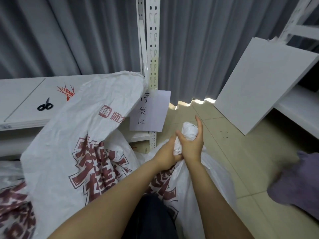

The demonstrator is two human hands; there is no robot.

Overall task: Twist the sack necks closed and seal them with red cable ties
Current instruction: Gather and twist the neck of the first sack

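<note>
Head view puts the job about midway on one sack: the left hand and right hand are both clamped round the twisted neck of a white sack on the floor, with no tie on it yet. The red cable ties lie on the shelf, well apart. A second sack beside it looks unsealed. A paper note reads 待发区. That sack's red logo begins 师, and the rest is hidden.

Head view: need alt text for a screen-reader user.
Left hand and right hand grip the twisted neck of a white printed sack, no tie visible on it. Red cable ties and black scissors lie on the white shelf at left, beside a second sack.
</note>
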